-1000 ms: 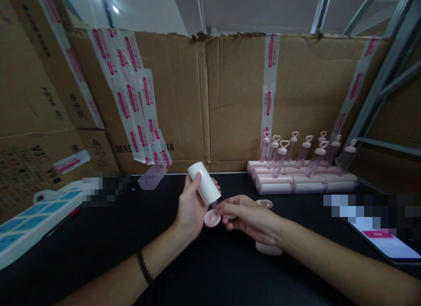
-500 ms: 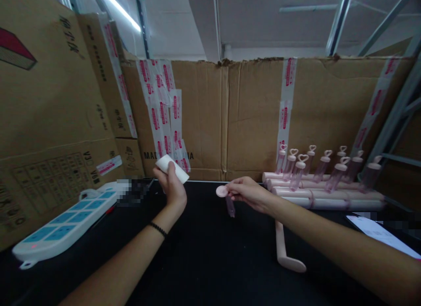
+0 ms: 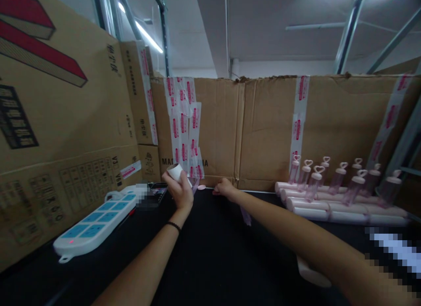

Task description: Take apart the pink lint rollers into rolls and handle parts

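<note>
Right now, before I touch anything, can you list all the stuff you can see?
White cylinder: one, white, in the left hand
Heart-topped tubes: nine, see-through pink, right
Lying cylinders: several, pink and white, under the tubes
Small disc: one, pink, table's back edge
Clear piece: one, purplish, beside the right forearm
Flat piece: one, pink, partly under the right forearm
Power strip: one, white and blue, left
Blurred screens: two, one beyond the strip, one far right
Cardboard: brown, back and left, with pink-printed tape
Table: one, black, underneath
Metal poles, lights: several, above
Bracelet: one, black, left wrist
Hands: two, left, right
</note>
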Demonstrator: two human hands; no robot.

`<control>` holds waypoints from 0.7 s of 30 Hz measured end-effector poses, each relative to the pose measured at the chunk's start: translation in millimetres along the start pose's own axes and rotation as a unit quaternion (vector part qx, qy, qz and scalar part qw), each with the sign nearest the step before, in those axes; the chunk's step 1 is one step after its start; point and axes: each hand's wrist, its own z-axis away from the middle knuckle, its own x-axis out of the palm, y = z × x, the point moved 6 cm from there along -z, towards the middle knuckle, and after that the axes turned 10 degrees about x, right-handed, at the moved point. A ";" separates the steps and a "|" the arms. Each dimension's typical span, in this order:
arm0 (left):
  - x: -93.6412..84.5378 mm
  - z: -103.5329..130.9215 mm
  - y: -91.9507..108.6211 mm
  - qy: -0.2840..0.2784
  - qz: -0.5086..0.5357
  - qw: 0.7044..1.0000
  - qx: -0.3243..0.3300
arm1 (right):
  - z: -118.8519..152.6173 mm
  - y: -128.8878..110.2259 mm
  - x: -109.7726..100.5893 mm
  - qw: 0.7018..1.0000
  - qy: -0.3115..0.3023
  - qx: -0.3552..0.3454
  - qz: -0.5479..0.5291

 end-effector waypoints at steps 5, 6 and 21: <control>0.9 1.1 -6.3 -0.009 -0.022 1.000 0.006 | -6.0 10.1 -8.8 0.987 0.050 -0.003 0.152; 1.2 1.5 -6.5 -0.012 -0.024 1.000 0.008 | -6.4 9.8 -5.2 0.983 0.055 -0.007 0.175; 2.3 1.3 1.8 -0.022 -0.023 0.999 0.028 | 31.6 -6.1 35.6 0.938 0.040 -0.118 0.322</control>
